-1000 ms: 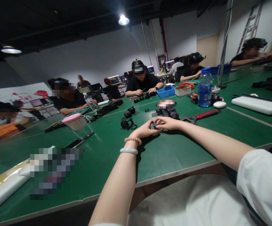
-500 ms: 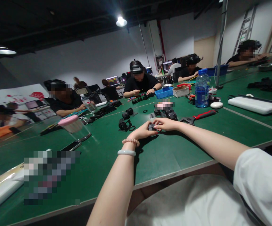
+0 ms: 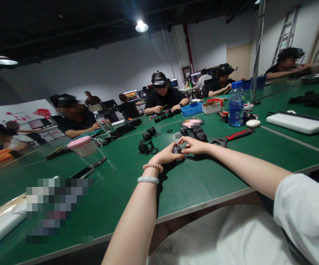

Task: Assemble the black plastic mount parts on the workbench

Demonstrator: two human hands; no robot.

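Observation:
A small dark part [image 3: 177, 149] is between my two hands, low over the green table [image 3: 187, 191]. My left hand [image 3: 168, 154], with a beaded bracelet and a pale bangle at the wrist, grips it from the left. From the right, my right hand [image 3: 193, 145] holds the same part with bent fingers. Black parts [image 3: 146, 147] and a ring [image 3: 154, 151] lie left of my hands. Just beyond my right hand sit more black parts [image 3: 199, 133]. A smaller black ring [image 3: 169, 131] rests farther back.
An adjustable wrench [image 3: 239, 135] with red handle, a blue bottle [image 3: 236, 106] and a white power bank [image 3: 296, 123] stand or lie right. A pink-lidded jar [image 3: 83, 149] is left. Blue tray [image 3: 192, 109] lies behind. Several people sit around the table.
The fingers of my right hand have shifted slightly on the dark part, showing more of it. My left hand keeps its hold.

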